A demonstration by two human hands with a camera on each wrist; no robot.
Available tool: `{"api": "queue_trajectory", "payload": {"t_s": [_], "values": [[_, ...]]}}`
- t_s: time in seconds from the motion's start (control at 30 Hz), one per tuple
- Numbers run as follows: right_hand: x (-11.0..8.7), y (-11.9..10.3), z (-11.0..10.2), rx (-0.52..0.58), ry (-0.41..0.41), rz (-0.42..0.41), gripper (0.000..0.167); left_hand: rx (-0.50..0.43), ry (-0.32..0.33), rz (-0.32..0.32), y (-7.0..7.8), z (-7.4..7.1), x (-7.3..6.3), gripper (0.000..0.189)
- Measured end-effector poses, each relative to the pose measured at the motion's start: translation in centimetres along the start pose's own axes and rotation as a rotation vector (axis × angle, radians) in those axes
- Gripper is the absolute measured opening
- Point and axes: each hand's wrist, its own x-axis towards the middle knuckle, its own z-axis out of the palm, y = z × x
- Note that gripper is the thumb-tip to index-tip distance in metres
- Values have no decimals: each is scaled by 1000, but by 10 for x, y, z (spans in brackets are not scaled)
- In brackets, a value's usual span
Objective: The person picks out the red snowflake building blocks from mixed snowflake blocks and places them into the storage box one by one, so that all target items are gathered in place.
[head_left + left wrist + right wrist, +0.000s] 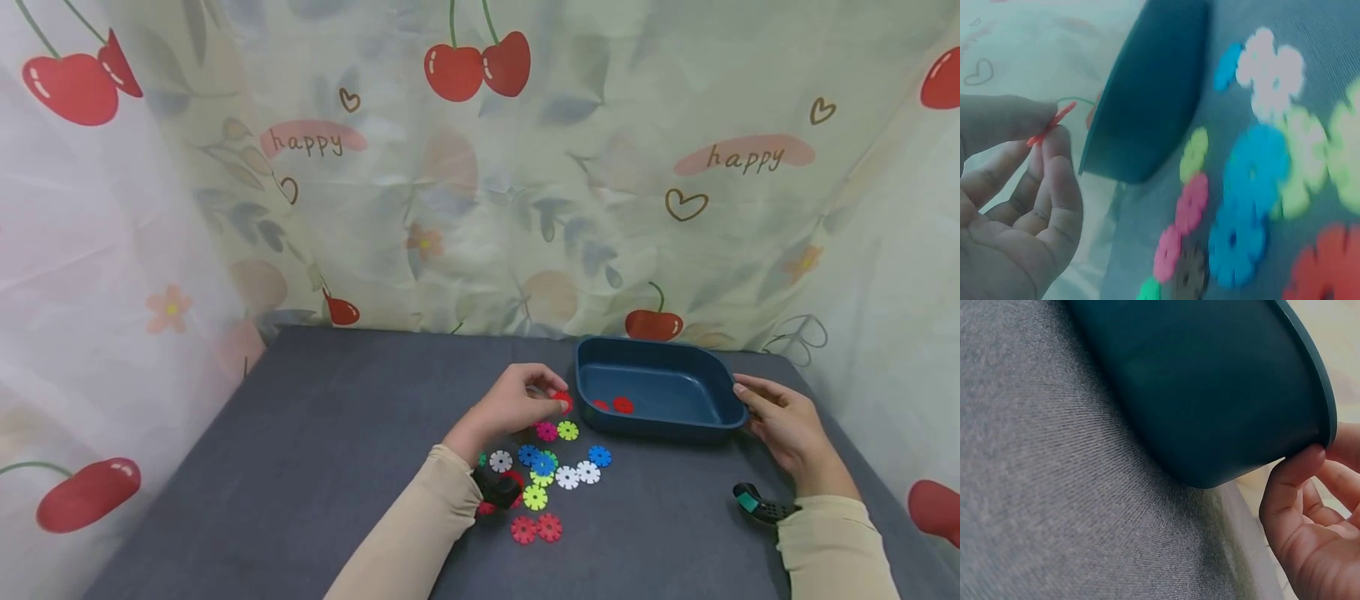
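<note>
My left hand (517,398) pinches a red notched disc (1051,125) between thumb and fingertips, just left of a dark blue plastic basin (660,427). Two red discs lie inside the basin near its left end; one red disc (623,405) shows fully, the other partly. At the basin's right end my right hand (785,425) grips the rim, thumb and fingers at its corner, as the right wrist view shows (1319,531). Below my left hand are a pink disc (547,431) and a yellow-green disc (567,430).
Loose notched discs spread over the dark grey table (337,433): white discs (567,477), blue discs (543,464), yellow-green ones and red discs (523,530). My left wrist hides some. A cherry-printed curtain (480,192) hangs behind and at both sides.
</note>
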Motion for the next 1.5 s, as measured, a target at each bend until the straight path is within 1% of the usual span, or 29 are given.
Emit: {"api": "queue_trajectory", "payload": {"t_s": [0.07, 0.13, 0.27, 0.33, 0.4, 0.53, 0.63, 0.83, 0.97, 1.17, 1.3, 1.4, 1.5], "values": [[0, 0, 0, 6, -2, -3, 44, -44, 34, -15, 2, 5, 5, 19], [-1, 0, -1, 10, -3, -2, 44, -79, 86, -29, 3, 9, 10, 19], [-2, -1, -1, 12, -4, 3, 42, -120, 196, -46, 4, 18, 18, 18], [-2, -1, -1, 17, -6, 5, 41, -142, 229, -54, 3, 22, 21, 18], [-2, -2, -1, 21, -10, 3, 40, -172, 243, -58, 3, 26, 23, 18], [-2, -3, 0, 34, -16, 2, 37, -213, 232, -63, 3, 31, 25, 21], [-2, -3, 0, 36, -17, 10, 37, -217, 218, -67, 2, 34, 26, 22], [0, -2, -1, 10, -6, 18, 44, -228, 210, -68, 2, 37, 29, 20], [1, -1, -1, 6, 4, 20, 45, -240, 197, -70, 1, 37, 29, 19], [1, 0, -2, 15, 4, 27, 42, -229, 190, -81, 0, 32, 26, 23], [2, 0, -1, 0, 5, 29, 48, -232, 184, -92, 0, 25, 23, 23], [3, 0, -1, -6, 7, 26, 51, -222, 159, -102, 2, 18, 19, 22], [3, 0, -1, -3, 6, 24, 51, -208, 126, -97, 5, 10, 12, 24]]}}
